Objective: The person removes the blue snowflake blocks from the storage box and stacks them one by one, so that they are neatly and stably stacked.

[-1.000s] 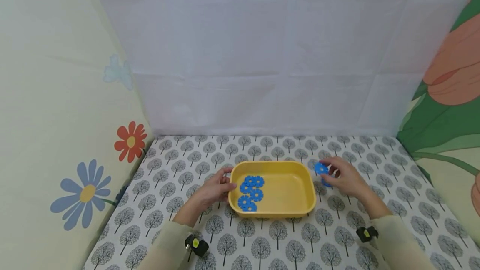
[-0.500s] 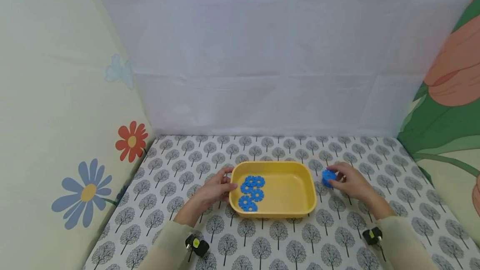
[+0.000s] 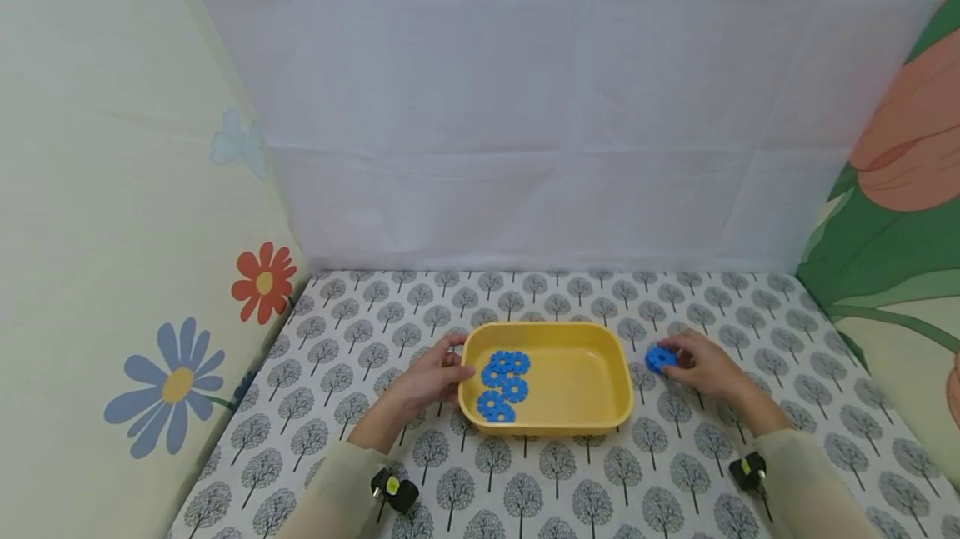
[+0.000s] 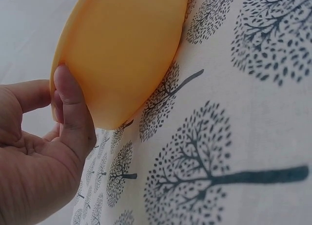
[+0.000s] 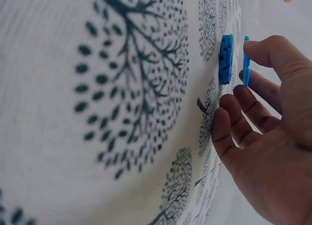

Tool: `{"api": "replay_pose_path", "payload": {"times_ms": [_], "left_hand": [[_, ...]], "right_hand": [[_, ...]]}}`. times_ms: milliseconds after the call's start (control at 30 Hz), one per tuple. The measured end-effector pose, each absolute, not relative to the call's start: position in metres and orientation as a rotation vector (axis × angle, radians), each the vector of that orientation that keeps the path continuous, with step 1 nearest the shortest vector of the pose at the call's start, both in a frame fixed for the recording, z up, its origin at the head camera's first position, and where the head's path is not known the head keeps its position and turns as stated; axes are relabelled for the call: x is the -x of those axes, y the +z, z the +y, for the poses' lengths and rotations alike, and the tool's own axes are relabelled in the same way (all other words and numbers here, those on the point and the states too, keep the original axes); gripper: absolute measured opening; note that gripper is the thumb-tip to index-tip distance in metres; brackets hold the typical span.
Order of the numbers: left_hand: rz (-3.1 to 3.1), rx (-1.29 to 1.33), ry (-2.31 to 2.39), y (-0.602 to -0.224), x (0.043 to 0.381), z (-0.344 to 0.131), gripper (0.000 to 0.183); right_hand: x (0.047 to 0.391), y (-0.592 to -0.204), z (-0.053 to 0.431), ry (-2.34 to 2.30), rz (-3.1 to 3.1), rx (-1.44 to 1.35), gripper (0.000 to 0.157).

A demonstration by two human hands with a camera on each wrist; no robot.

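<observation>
My left hand [image 3: 427, 376] grips the left rim of a yellow tray [image 3: 581, 415], thumb over the edge and fingers outside, as the left wrist view also shows. Several blue flower-shaped discs [image 3: 513, 389] lie in the tray's left part, some overlapping. To the right of the tray, my right hand [image 3: 707, 370] pinches one blue flower-shaped disc [image 5: 246, 63] between thumb and fingers. A small stack of like discs [image 5: 225, 59] stands on the cloth just beneath it. A narrow gap shows between the held disc and the stack in the right wrist view.
A white cloth with a grey tree print [image 3: 555, 460] covers the table. White sheeting [image 3: 525, 214] hangs at the back. Flower-printed panels [image 3: 172, 381] stand at the left and right sides.
My right hand has moved a little right and nearer me, bringing the pinched disc from beyond the stack to just over it. The left hand and tray stay put.
</observation>
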State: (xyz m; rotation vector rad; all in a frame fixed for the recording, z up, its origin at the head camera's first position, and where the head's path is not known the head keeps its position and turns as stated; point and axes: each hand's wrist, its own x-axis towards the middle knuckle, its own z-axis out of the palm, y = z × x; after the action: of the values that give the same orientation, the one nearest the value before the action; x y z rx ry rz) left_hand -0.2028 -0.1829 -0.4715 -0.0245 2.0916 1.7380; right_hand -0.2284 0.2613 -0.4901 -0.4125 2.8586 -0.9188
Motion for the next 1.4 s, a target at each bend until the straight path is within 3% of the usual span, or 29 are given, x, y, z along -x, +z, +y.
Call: {"api": "replay_pose_path", "payload": {"times_ms": [1400], "left_hand": [[2.096,0.044,1.743,-0.4710,0.2026,-0.1819,0.062]], "right_hand": [[0.2320,-0.4951,0.2649,-0.841,2.845,0.411,0.051]]}}
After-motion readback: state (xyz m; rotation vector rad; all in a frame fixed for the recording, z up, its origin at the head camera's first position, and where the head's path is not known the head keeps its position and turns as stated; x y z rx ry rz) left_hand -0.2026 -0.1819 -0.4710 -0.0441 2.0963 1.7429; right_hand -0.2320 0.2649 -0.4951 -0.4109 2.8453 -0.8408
